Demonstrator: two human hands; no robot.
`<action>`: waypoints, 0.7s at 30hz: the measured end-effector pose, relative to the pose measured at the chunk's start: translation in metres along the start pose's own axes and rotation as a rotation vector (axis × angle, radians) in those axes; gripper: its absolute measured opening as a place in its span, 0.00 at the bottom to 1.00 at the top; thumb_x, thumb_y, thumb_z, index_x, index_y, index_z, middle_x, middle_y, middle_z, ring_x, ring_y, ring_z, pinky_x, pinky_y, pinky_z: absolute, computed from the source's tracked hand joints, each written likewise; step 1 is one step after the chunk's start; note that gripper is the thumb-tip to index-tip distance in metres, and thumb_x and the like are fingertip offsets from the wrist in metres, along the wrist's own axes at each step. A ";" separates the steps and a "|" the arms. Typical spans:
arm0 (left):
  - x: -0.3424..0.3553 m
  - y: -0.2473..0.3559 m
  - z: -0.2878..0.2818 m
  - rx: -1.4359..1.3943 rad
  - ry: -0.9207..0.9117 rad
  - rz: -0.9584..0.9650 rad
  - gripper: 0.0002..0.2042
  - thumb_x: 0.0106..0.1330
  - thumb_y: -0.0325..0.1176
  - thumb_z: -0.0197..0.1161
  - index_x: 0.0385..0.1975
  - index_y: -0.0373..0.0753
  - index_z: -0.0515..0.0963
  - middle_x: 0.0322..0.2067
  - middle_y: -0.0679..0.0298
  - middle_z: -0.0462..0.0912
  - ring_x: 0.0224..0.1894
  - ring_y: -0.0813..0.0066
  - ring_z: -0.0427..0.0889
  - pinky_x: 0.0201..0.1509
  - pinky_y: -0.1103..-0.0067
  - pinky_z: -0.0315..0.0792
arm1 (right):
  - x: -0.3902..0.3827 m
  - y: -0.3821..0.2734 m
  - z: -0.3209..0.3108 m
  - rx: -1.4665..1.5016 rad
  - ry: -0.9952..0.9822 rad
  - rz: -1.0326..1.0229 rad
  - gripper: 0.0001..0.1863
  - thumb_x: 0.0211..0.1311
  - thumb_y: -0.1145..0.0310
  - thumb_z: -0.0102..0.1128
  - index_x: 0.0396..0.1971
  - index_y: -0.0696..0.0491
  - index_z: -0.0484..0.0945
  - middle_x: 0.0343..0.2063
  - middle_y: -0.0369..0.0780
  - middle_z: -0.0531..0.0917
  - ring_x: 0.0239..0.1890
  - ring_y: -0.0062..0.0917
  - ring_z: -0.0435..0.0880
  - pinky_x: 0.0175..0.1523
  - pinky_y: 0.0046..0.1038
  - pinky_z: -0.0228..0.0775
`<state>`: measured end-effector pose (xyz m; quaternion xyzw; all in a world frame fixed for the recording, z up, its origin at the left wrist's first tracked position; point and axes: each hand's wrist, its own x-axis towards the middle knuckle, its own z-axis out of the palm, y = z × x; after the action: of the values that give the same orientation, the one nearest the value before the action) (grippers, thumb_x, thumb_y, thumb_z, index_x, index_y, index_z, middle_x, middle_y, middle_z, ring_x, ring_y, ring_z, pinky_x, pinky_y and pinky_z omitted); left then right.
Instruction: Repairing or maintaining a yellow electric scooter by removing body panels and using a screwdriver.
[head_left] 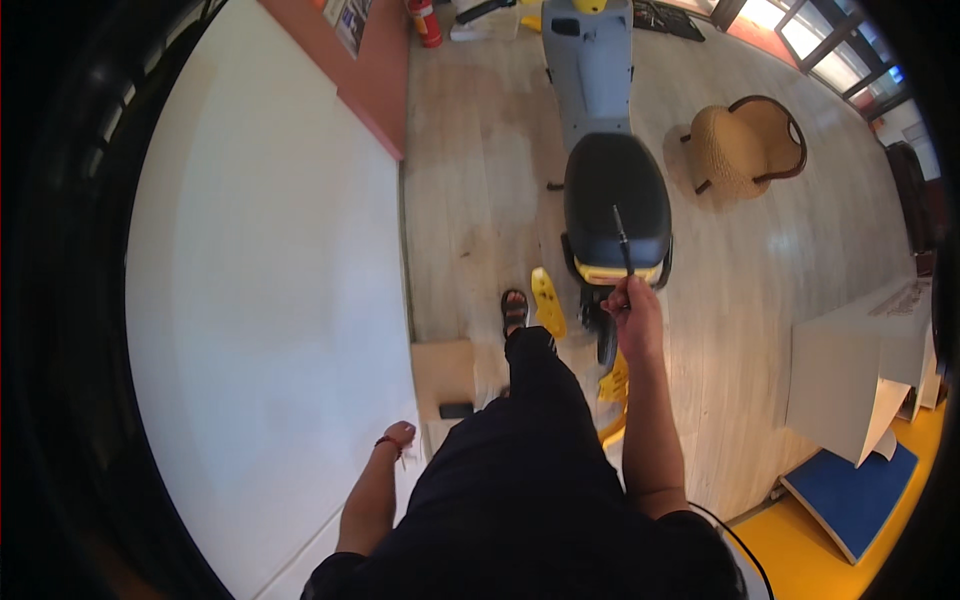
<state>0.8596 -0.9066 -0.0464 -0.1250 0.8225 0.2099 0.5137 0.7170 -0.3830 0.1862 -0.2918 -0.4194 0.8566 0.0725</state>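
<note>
From my remote seat I see the right hand [632,308] closed around the dark end of a slim screwdriver-like tool [622,238], its metal tip pointing away from the body. In view, the tool overlaps the black seat [615,170] of the scooter [588,85], just beyond the hand; I can't tell whether the tip touches it. If the wrist dips, I judge that the point could scratch or pierce the cover. The grip looks to be by the fingers at one end, so a knock against the seat might twist the tool loose.

The left hand [402,433] hangs well apart, lower and to the left, fingers curled; I can't tell whether it holds anything.

On the floor, left of the right hand, lies a yellow panel [547,303], right beside a sandalled foot [515,308]; a careless step could crack it. More yellow parts [614,380] lie below the right hand, where a dropped tool might mark them or the open-toed foot might catch it.
</note>
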 end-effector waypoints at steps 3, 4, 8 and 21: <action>0.035 0.019 -0.079 0.317 0.065 0.177 0.15 0.59 0.38 0.48 0.38 0.36 0.75 0.31 0.58 0.79 0.30 0.69 0.79 0.35 0.75 0.75 | 0.055 -0.010 0.023 0.048 -0.011 -0.039 0.12 0.64 0.64 0.44 0.25 0.54 0.70 0.17 0.31 0.67 0.21 0.16 0.66 0.35 0.22 0.65; 0.045 0.024 -0.103 0.555 0.136 0.394 0.15 0.59 0.38 0.48 0.38 0.36 0.75 0.31 0.58 0.79 0.30 0.70 0.79 0.36 0.76 0.75 | 0.071 -0.015 0.028 0.052 -0.012 -0.073 0.12 0.64 0.64 0.43 0.26 0.55 0.70 0.17 0.31 0.67 0.22 0.16 0.66 0.35 0.22 0.65; 0.035 0.169 -0.207 0.319 0.152 0.163 0.14 0.60 0.38 0.48 0.39 0.38 0.75 0.29 0.59 0.79 0.29 0.71 0.78 0.36 0.76 0.73 | 0.112 -0.028 0.049 -0.026 0.018 -0.104 0.11 0.64 0.65 0.41 0.27 0.55 0.69 0.18 0.32 0.67 0.23 0.16 0.66 0.36 0.23 0.64; 0.049 0.557 -0.360 -0.290 -0.119 0.685 0.11 0.65 0.32 0.47 0.40 0.33 0.73 0.30 0.64 0.77 0.28 0.80 0.76 0.34 0.84 0.72 | 0.194 -0.080 0.091 -0.187 0.243 -0.250 0.10 0.62 0.67 0.45 0.28 0.56 0.72 0.23 0.33 0.72 0.26 0.15 0.70 0.36 0.18 0.63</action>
<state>0.3181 -0.5857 0.1684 0.0984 0.7469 0.4910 0.4376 0.4978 -0.3221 0.2054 -0.3441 -0.5182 0.7567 0.2012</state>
